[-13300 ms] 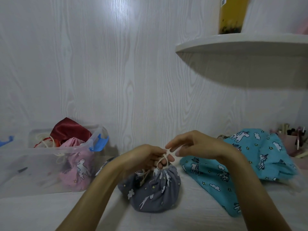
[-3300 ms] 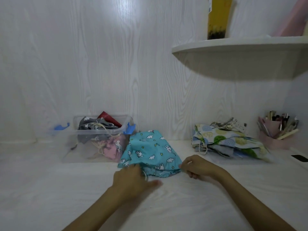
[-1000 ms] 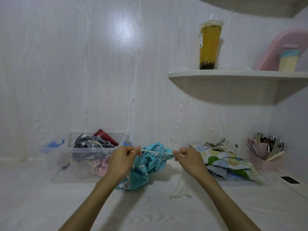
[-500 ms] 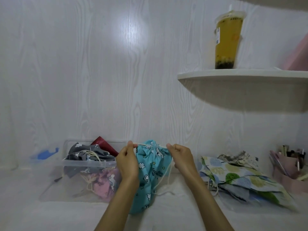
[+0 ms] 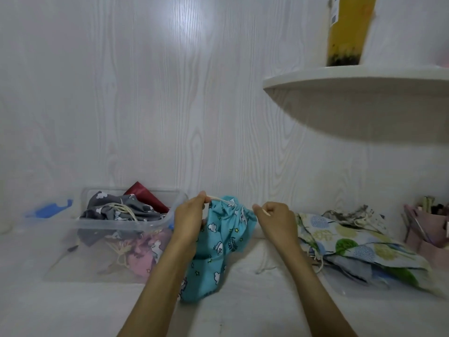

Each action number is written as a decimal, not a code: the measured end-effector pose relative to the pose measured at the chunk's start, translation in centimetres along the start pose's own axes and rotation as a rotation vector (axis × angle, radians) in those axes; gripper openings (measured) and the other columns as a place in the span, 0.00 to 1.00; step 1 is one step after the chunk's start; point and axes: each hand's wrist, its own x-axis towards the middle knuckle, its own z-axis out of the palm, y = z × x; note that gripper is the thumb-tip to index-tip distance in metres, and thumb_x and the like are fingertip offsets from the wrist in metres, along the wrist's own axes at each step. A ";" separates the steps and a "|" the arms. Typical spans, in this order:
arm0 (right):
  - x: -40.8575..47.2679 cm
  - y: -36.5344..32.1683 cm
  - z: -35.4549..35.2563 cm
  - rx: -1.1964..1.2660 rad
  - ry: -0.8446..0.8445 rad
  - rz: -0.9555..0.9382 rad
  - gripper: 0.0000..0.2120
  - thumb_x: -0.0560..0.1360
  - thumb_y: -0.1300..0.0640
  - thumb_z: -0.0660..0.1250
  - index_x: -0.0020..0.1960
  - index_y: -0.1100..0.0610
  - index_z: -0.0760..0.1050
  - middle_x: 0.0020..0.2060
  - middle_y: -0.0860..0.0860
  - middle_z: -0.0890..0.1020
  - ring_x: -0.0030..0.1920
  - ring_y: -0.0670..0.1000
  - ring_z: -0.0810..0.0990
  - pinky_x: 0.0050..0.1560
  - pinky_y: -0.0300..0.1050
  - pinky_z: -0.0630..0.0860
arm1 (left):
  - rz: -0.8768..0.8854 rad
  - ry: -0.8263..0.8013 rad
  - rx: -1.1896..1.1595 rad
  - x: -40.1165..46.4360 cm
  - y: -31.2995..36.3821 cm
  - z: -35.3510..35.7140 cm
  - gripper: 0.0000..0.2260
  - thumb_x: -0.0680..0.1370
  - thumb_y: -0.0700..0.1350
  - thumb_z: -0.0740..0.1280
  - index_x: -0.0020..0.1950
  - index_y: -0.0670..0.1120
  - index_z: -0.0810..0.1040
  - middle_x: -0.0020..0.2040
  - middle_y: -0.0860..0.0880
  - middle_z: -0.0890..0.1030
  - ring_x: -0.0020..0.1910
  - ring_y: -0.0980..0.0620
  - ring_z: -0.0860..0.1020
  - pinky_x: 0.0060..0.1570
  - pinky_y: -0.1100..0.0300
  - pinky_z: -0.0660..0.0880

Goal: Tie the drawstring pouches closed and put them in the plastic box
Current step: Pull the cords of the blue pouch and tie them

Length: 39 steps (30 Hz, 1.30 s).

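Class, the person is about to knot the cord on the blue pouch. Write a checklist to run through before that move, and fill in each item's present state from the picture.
1. Left hand pinches one cord end: ok.
2. Right hand grips the other cord end: ok.
3. Mouth of the blue pouch gathered shut: ok, the fabric is bunched at the top.
4. Knot tied: not ok, the cord ends are held apart.
5. Plastic box open and beside the left hand: ok.
6. Room left in the box: cannot tell, grey, red and pink pouches already fill much of it.
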 end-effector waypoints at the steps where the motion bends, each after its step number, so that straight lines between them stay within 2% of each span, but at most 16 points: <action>1: 0.0 0.0 0.0 -0.028 0.003 0.004 0.17 0.76 0.50 0.65 0.31 0.57 0.71 0.27 0.52 0.73 0.30 0.50 0.71 0.33 0.43 0.65 | 0.076 -0.028 0.115 -0.2 0.3 -0.2 0.14 0.80 0.50 0.60 0.36 0.50 0.76 0.35 0.51 0.70 0.33 0.53 0.69 0.38 0.58 0.68; 5: 0.0 -1.5 -2.9 0.007 -0.118 -0.013 0.11 0.74 0.47 0.66 0.50 0.54 0.74 0.45 0.49 0.75 0.46 0.47 0.73 0.44 0.42 0.68 | 0.376 -0.201 0.628 -1.7 2.3 -1.9 0.16 0.80 0.53 0.58 0.39 0.50 0.79 0.30 0.50 0.69 0.28 0.54 0.66 0.31 0.60 0.62; 7: -0.6 -3.1 -4.3 0.056 -0.293 -0.109 0.13 0.73 0.47 0.68 0.55 0.51 0.74 0.42 0.45 0.73 0.42 0.40 0.72 0.41 0.38 0.68 | 0.477 -0.229 0.837 -2.2 3.3 -2.4 0.14 0.81 0.52 0.57 0.44 0.50 0.80 0.32 0.53 0.71 0.30 0.56 0.68 0.32 0.63 0.65; 10: -1.8 -4.9 -4.8 0.039 -0.478 -0.254 0.14 0.71 0.49 0.72 0.56 0.46 0.77 0.27 0.41 0.69 0.26 0.35 0.70 0.30 0.29 0.64 | 0.615 -0.294 0.903 -2.9 4.3 -2.6 0.09 0.81 0.49 0.57 0.51 0.52 0.77 0.43 0.58 0.72 0.43 0.60 0.69 0.39 0.70 0.64; 13: -2.3 -5.3 -4.3 -0.032 -0.431 -0.330 0.09 0.70 0.47 0.72 0.49 0.44 0.81 0.21 0.38 0.74 0.25 0.35 0.72 0.28 0.29 0.64 | 0.659 -0.382 0.920 -3.3 4.5 -2.4 0.06 0.81 0.46 0.60 0.53 0.57 0.73 0.51 0.57 0.72 0.53 0.58 0.66 0.48 0.67 0.64; 15: -2.3 -5.1 -4.1 0.003 -0.361 -0.303 0.05 0.70 0.46 0.71 0.43 0.46 0.82 0.26 0.39 0.79 0.28 0.38 0.74 0.31 0.32 0.68 | 0.676 -0.275 0.909 -3.5 4.3 -2.2 0.09 0.78 0.44 0.64 0.56 0.56 0.72 0.55 0.57 0.71 0.56 0.58 0.67 0.51 0.65 0.64; 18: -1.9 -4.9 -4.0 0.115 -0.332 -0.220 0.06 0.71 0.47 0.70 0.41 0.49 0.82 0.34 0.49 0.82 0.38 0.45 0.79 0.38 0.37 0.73 | 0.640 -0.046 0.910 -4.3 5.1 -2.3 0.12 0.72 0.46 0.73 0.52 0.54 0.73 0.50 0.58 0.74 0.47 0.59 0.73 0.43 0.65 0.68; 20: -1.8 -5.0 -4.3 0.158 -0.336 -0.190 0.05 0.72 0.48 0.70 0.42 0.48 0.82 0.31 0.46 0.78 0.37 0.41 0.78 0.35 0.33 0.69 | 0.550 -0.141 0.876 -5.1 5.9 -2.4 0.06 0.71 0.48 0.74 0.44 0.55 0.78 0.42 0.59 0.79 0.37 0.63 0.76 0.35 0.66 0.72; 22: -1.8 -5.2 -4.5 0.174 -0.318 -0.182 0.05 0.72 0.49 0.70 0.44 0.49 0.82 0.25 0.41 0.71 0.27 0.37 0.70 0.28 0.27 0.63 | 0.515 -0.266 0.894 -6.1 6.2 -1.9 0.04 0.73 0.49 0.70 0.47 0.55 0.83 0.44 0.58 0.83 0.38 0.61 0.80 0.41 0.64 0.77; 24: -1.8 -5.3 -4.4 0.194 -0.300 -0.175 0.05 0.73 0.49 0.70 0.44 0.49 0.81 0.19 0.40 0.69 0.26 0.38 0.65 0.27 0.28 0.62 | 0.535 -0.261 0.930 -6.2 5.4 -1.1 0.09 0.77 0.49 0.66 0.56 0.55 0.81 0.50 0.56 0.84 0.44 0.58 0.81 0.48 0.60 0.78; 26: -1.9 -5.4 -4.4 0.217 -0.296 -0.177 0.03 0.73 0.50 0.69 0.43 0.48 0.80 0.16 0.35 0.69 0.28 0.38 0.64 0.31 0.30 0.62 | 0.552 -0.191 0.892 -5.5 4.4 -0.3 0.11 0.78 0.50 0.64 0.59 0.54 0.80 0.50 0.54 0.84 0.43 0.58 0.81 0.45 0.60 0.78; 28: -1.9 -5.3 -4.4 0.253 -0.289 -0.177 0.04 0.73 0.50 0.69 0.44 0.48 0.81 0.16 0.32 0.69 0.30 0.38 0.64 0.33 0.32 0.63 | 0.592 -0.139 0.798 -4.8 3.5 0.4 0.10 0.77 0.52 0.66 0.56 0.56 0.81 0.47 0.57 0.82 0.38 0.62 0.77 0.37 0.67 0.73; 31: -1.7 -5.2 -4.5 0.311 -0.281 -0.189 0.04 0.73 0.50 0.70 0.45 0.47 0.82 0.17 0.32 0.70 0.31 0.38 0.65 0.34 0.32 0.63 | 0.553 -0.172 0.470 -4.0 2.4 1.0 0.08 0.74 0.51 0.70 0.52 0.58 0.83 0.45 0.58 0.83 0.35 0.58 0.79 0.35 0.65 0.75; 34: -1.7 -5.3 -4.1 0.339 -0.293 -0.211 0.03 0.72 0.51 0.71 0.45 0.46 0.83 0.20 0.32 0.73 0.33 0.38 0.69 0.36 0.32 0.65 | 0.442 -0.212 0.192 -3.8 1.9 1.5 0.06 0.74 0.45 0.71 0.47 0.56 0.84 0.33 0.55 0.84 0.29 0.58 0.79 0.33 0.66 0.76; 37: -1.5 -5.4 -4.7 0.293 -0.326 -0.201 0.08 0.73 0.51 0.70 0.51 0.48 0.81 0.20 0.37 0.74 0.27 0.37 0.72 0.30 0.27 0.65 | 0.435 -0.210 0.124 -3.4 1.4 1.6 0.07 0.76 0.45 0.68 0.41 0.54 0.84 0.24 0.55 0.79 0.27 0.58 0.76 0.33 0.68 0.74; 39: -1.3 -4.9 -5.6 0.180 -0.332 -0.158 0.11 0.72 0.48 0.70 0.54 0.48 0.79 0.28 0.39 0.76 0.27 0.36 0.74 0.27 0.27 0.65 | 0.400 -0.177 0.070 -2.9 1.5 1.0 0.07 0.77 0.47 0.67 0.44 0.51 0.84 0.22 0.54 0.77 0.26 0.59 0.76 0.34 0.70 0.74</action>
